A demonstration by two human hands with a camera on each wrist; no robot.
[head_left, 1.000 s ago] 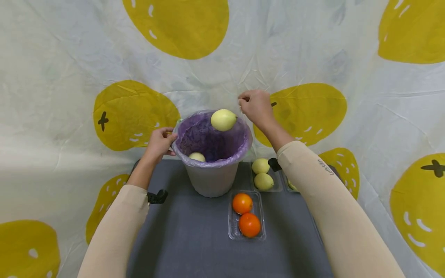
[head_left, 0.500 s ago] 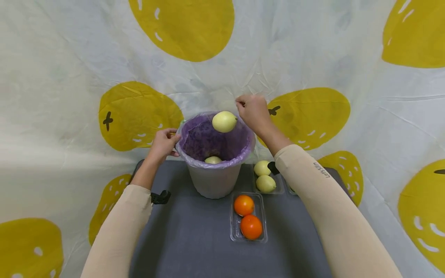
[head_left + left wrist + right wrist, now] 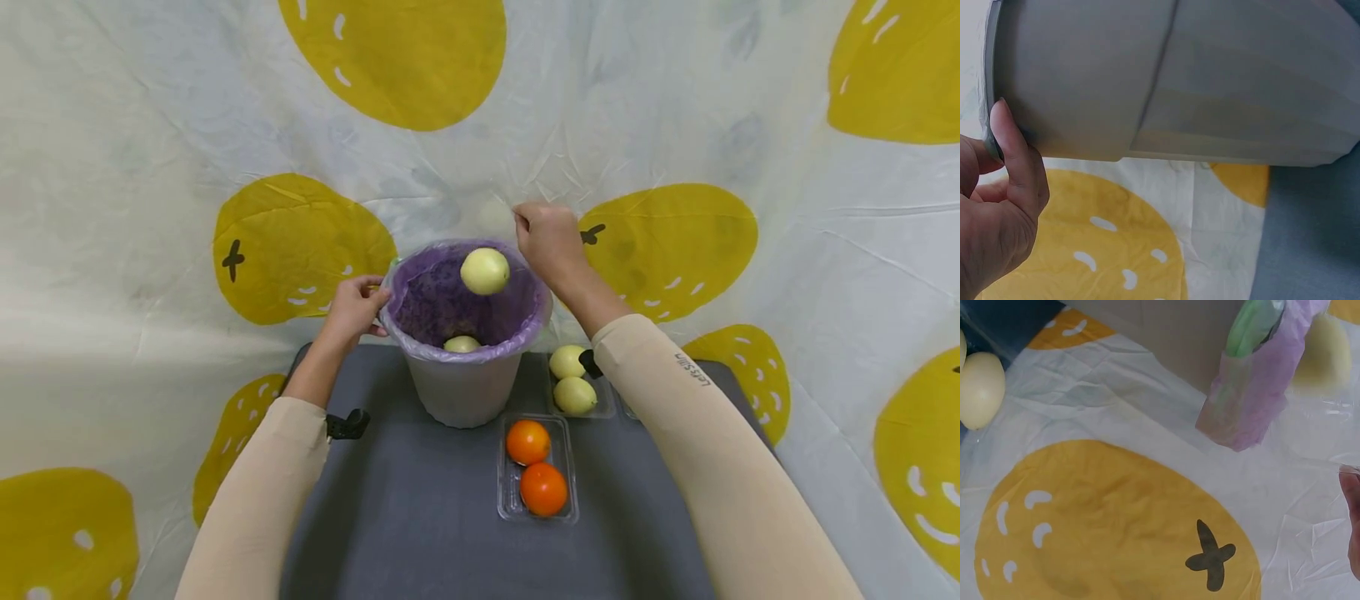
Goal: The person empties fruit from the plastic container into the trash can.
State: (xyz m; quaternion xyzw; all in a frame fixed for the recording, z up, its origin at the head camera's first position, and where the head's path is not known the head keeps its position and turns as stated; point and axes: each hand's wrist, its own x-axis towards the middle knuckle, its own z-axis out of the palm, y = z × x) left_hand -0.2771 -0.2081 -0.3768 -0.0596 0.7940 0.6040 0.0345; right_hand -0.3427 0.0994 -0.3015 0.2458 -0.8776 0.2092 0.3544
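Observation:
A white trash bin point(image 3: 461, 396), lined with a purple bag point(image 3: 528, 325), stands on the dark table. My left hand point(image 3: 354, 310) pinches its left rim; in the left wrist view, fingers point(image 3: 1019, 156) press the outer wall. My right hand point(image 3: 547, 237), above the bin's right rim, pinches the edge of a clear plastic tray, hardly visible against the cloth; glints of its plastic show in the right wrist view. One pale yellow lemon point(image 3: 484, 272) appears over the bin's mouth, seemingly in that tray, and looks blurred in the right wrist view. Another lemon point(image 3: 462, 344) lies inside the bin.
Right of the bin, a clear tray point(image 3: 604, 408) holds two lemons point(image 3: 575, 396). Nearer me, a second clear tray point(image 3: 512, 510) holds two oranges point(image 3: 543, 489). Part of one more tray point(image 3: 628, 410) shows beside my right sleeve. A patterned cloth point(image 3: 465, 167) hangs behind.
Inside the bin, the lower lemon has rolled from the left toward the middle. The lemon over the mouth has shifted slightly down and turned. My left hand stays on the rim.

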